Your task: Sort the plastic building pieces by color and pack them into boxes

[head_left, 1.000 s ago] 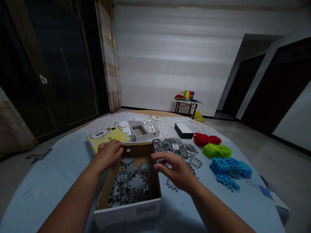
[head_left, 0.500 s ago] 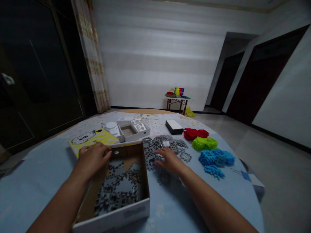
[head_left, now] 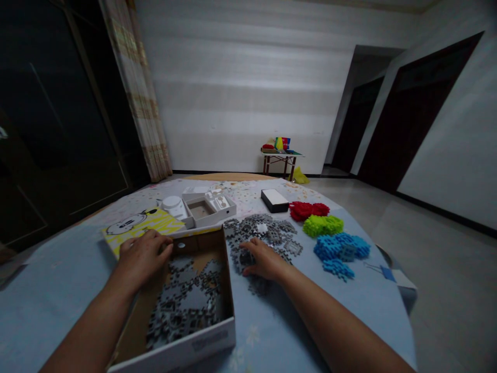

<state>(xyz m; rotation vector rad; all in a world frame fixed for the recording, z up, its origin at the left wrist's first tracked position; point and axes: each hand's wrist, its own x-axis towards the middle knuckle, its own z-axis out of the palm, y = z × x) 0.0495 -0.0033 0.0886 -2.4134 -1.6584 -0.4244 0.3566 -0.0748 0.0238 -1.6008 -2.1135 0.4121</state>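
An open cardboard box point(head_left: 213, 336) with white outer walls stands at the near left, and grey interlocking pieces point(head_left: 186, 300) lie inside it. My left hand point(head_left: 143, 256) rests on the box's far left corner, its fingers curled over the rim. Right of the box a pile of grey pieces point(head_left: 274, 228) is spread on the cloth. My right hand point(head_left: 264, 259) is at the near left part of this pile, thumb and fingers apart around some grey pieces; no piece is plainly gripped.
Red pieces point(head_left: 308, 210), green pieces point(head_left: 323, 226) and blue pieces point(head_left: 337, 247) lie to the right. Behind the pile is a black and white box point(head_left: 275, 200). A yellow lid point(head_left: 135, 225) and a white divided box point(head_left: 209, 208) sit at the back left.
My right hand has lowered slightly towards the near left edge of the grey pile. My left hand stays at the box corner. The whole view has shifted a little.
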